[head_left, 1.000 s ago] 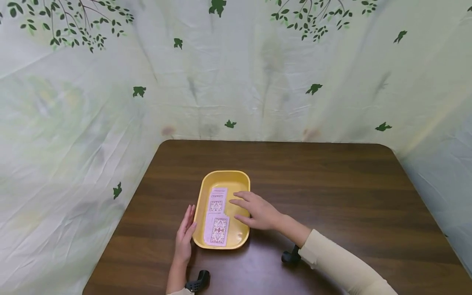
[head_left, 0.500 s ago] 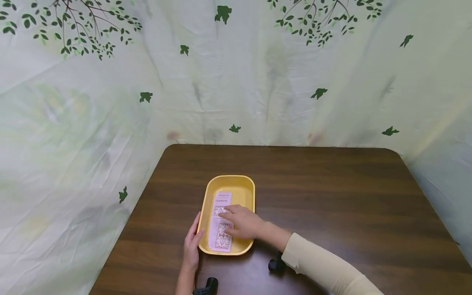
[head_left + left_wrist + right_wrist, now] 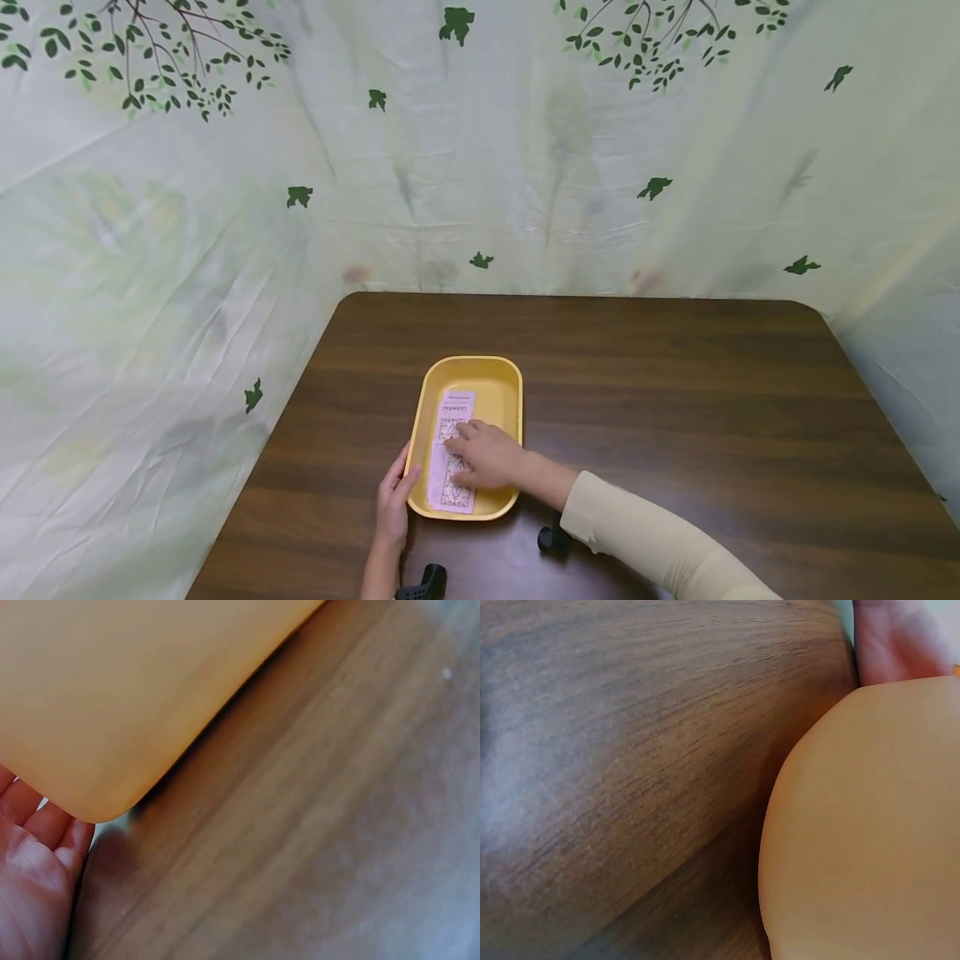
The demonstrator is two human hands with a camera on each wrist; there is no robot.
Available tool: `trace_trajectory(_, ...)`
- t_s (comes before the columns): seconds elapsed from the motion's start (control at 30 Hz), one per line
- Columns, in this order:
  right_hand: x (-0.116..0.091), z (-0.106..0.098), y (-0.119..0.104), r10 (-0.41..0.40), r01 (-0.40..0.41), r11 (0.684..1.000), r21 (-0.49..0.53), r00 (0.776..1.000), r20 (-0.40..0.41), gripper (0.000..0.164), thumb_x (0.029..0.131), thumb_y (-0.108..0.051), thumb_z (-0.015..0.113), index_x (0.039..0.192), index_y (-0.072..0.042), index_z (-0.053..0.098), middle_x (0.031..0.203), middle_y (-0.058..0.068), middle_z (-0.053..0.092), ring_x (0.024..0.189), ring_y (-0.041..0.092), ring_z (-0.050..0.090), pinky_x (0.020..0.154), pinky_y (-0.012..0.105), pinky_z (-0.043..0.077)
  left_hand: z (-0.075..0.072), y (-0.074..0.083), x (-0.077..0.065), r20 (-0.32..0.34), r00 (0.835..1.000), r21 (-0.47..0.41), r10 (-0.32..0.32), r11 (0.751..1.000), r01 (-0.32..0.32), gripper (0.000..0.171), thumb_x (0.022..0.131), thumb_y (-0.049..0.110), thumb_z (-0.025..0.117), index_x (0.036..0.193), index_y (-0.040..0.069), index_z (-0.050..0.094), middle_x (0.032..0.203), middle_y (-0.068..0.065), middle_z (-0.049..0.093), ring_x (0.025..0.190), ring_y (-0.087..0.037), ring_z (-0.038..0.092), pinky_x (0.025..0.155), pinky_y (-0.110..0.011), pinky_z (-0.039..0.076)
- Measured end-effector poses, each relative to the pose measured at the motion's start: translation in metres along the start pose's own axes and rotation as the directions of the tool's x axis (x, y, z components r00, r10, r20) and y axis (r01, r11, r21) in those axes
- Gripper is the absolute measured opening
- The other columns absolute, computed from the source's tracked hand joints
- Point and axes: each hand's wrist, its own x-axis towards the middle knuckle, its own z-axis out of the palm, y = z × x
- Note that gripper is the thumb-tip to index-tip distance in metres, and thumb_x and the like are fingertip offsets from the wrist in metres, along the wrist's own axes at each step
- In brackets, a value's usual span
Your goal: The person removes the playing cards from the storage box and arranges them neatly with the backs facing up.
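Observation:
Several pink playing cards (image 3: 457,400) with ornate backs lie overlapped in a column inside a yellow tray (image 3: 501,396). My right hand (image 3: 487,457) reaches over the tray's right rim, its fingers spread and its fingertips on the middle of the cards. My left hand (image 3: 392,504) holds the tray's lower left side, thumb at the rim and fingers along the outer wall. In the left wrist view, the fingers of the left hand (image 3: 34,900) pass behind the tray wall (image 3: 150,690). The right wrist view shows part of the right hand (image 3: 896,641) above the tray wall (image 3: 862,825).
The tray stands on a brown wood-grain table (image 3: 675,433). A pale cloth (image 3: 525,150) printed with leaves and branches hangs behind and beside the table. Black wrist devices (image 3: 553,540) sit on both wrists.
My right hand has moved left and slightly down from the tray's right side onto the cards. The left hand stays at the tray's side, its thumb now at the rim.

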Motion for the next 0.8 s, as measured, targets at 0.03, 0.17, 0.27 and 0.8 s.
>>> trace_trajectory(0.03,0.000,0.000,-0.001,0.004,-0.004,1.000,0.000,1.000,0.005,0.058,0.083,-0.048,0.062,0.131,-0.018,0.052,0.133,0.012,0.046,0.122,0.028,0.041,0.098,0.038,0.033,0.000,0.000,0.000,-0.003,1.000,-0.002,-0.007,1.000,0.007,0.046,0.095,0.005,0.043,0.138,-0.007,0.032,0.138,-0.026,0.035,0.115,-0.015,0.047,0.089,-0.020,0.040)
trace_trajectory(0.17,0.001,0.003,-0.004,0.036,-0.035,0.999,-0.017,0.999,0.037,0.067,0.078,-0.050,0.066,0.134,-0.019,0.048,0.134,0.013,0.044,0.122,0.030,0.040,0.097,0.040,0.035,0.001,0.000,-0.001,-0.003,1.000,0.009,-0.016,1.000,0.016,0.046,0.095,0.005,0.044,0.137,-0.008,0.032,0.137,-0.027,0.035,0.115,-0.016,0.047,0.089,-0.020,0.040)
trace_trajectory(0.27,0.001,0.004,-0.005,0.063,-0.062,0.998,-0.020,0.996,0.058,0.070,0.076,-0.051,0.068,0.135,-0.018,0.047,0.135,0.015,0.042,0.123,0.032,0.038,0.097,0.042,0.034,0.001,0.000,-0.001,-0.004,1.000,0.019,-0.018,1.000,0.018,0.046,0.095,0.006,0.044,0.137,-0.008,0.033,0.137,-0.027,0.036,0.114,-0.015,0.047,0.089,-0.021,0.040)
trace_trajectory(0.8,0.002,0.005,-0.014,0.070,-0.067,0.993,0.099,0.997,-0.030,0.066,0.068,-0.032,0.080,0.126,-0.011,0.054,0.112,0.012,0.050,0.096,0.023,0.046,0.080,0.032,0.041,0.000,0.000,0.000,-0.023,0.999,0.018,-0.038,0.999,0.038,0.046,0.094,0.005,0.046,0.137,-0.007,0.035,0.137,-0.024,0.038,0.114,-0.016,0.047,0.088,-0.020,0.040)
